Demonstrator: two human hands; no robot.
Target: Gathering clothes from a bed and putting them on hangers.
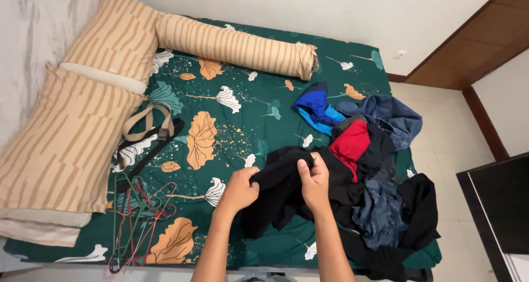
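Both hands [275, 185] grip soft, crumpled black garment [281, 194].

Black garment [281, 188]: crumpled, limp, on green floral bed beside clothes pile.

Black garment [286, 191], green floral bedsheet [231, 133], tan-striped pillows [66, 144], red top [351, 143]

Soft, even indoor light fills the room, brightest on the far white wall [308, 6]. Shadows are faint, glare absent. The dark clothes pile [380, 205] loses detail. Focus holds throughout; wide-angle distortion bends the edges.
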